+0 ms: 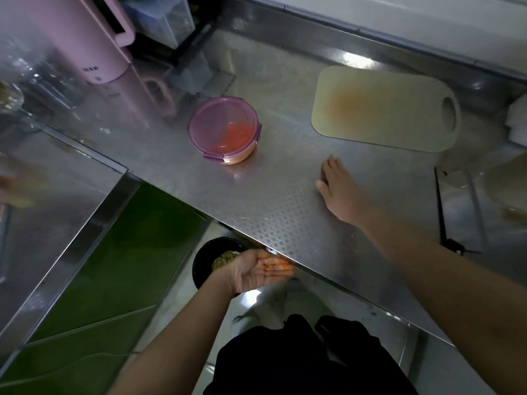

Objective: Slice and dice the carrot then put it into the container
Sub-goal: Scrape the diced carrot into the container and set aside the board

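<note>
On the steel surface (256,201) stands a round container (225,129), its purple lid on, with diced carrot (236,135) inside. An orange-stained cutting board (385,109) lies well to its right. The right hand (339,189) rests flat on the surface. The left hand (256,270), palm up just below the surface edge, cups carrot bits (275,266) above a black bin (205,258).

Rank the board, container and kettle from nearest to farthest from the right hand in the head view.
1. Board: just ahead of the right hand, on the counter.
2. Container: purple, off to the hand's left.
3. Kettle: pink, far left at the back.
</note>
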Demonstrator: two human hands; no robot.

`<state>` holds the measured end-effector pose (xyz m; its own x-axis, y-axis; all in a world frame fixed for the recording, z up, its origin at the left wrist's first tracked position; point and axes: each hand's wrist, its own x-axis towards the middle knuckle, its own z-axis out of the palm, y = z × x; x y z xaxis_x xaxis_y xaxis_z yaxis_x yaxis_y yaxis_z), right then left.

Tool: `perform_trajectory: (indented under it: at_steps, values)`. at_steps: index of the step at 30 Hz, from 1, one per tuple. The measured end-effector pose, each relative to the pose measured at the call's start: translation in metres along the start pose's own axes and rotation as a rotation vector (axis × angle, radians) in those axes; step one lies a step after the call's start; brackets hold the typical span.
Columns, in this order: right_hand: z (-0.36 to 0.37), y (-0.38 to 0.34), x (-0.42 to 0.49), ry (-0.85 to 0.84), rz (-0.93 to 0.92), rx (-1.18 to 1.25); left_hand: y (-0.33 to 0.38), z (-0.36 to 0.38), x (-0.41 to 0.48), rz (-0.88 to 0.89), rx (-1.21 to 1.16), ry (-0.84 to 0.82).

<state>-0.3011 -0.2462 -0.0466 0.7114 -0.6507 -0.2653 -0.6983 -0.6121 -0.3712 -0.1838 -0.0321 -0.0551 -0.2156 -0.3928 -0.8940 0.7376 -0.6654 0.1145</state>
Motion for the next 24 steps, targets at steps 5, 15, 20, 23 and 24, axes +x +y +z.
perform_trajectory:
  at_steps: [5,15,20,23,24]
  values:
    - [0.038,-0.031,-0.059,-0.08,-0.383,-0.019,0.002,-0.006,0.006,-0.016,0.033,-0.006]
    - [0.029,-0.008,-0.086,0.127,-0.171,0.174,0.003,-0.006,0.006,-0.011,0.037,0.013]
    - [0.028,0.005,-0.08,0.077,0.123,0.085,0.002,-0.003,0.004,0.003,0.043,0.018]
    - [0.047,-0.032,-0.099,-0.026,-0.13,0.033,0.002,-0.002,0.002,0.016,0.051,0.013]
    - [0.053,-0.043,-0.107,-0.054,-0.217,0.024,0.002,-0.001,0.002,0.017,0.056,0.008]
